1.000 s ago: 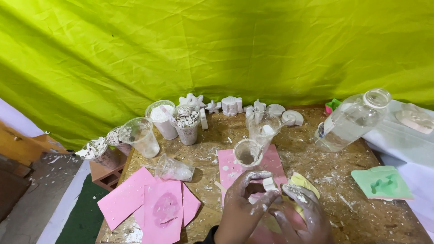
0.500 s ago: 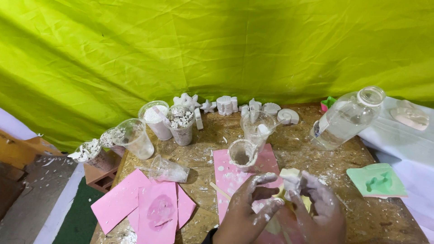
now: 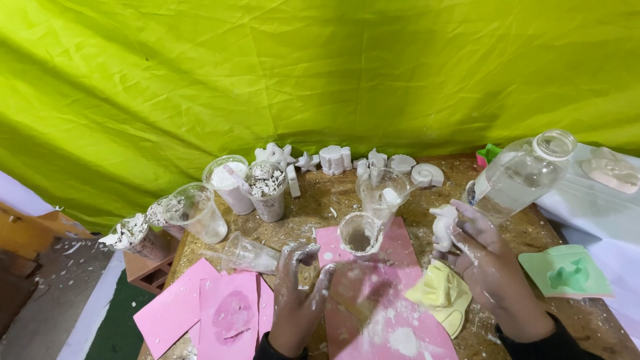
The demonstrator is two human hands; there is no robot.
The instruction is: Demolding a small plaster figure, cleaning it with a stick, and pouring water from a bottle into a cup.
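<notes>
1. Resting on the pink sheet with nothing in it, the left hand is seen plaster-dusted, its fingers spread apart and pointing toward a small plastic cup just ahead.
2. A small white plaster figure is clamped in the right hand, held upright between thumb and fingers above the bench.
3. A yellow mould is seen lying on the pink sheet's right edge, just beside the right wrist.
4. A clear bottle is tilted on its side just behind the right hand; whether the two touch cannot be told.
5. A green mould is placed at the right, well apart from the figure.
6. Several clear cups holding white powder and broken plaster are grouped at the back left, and a row of white cast shapes is lined up against the yellow-green sheet.
</notes>
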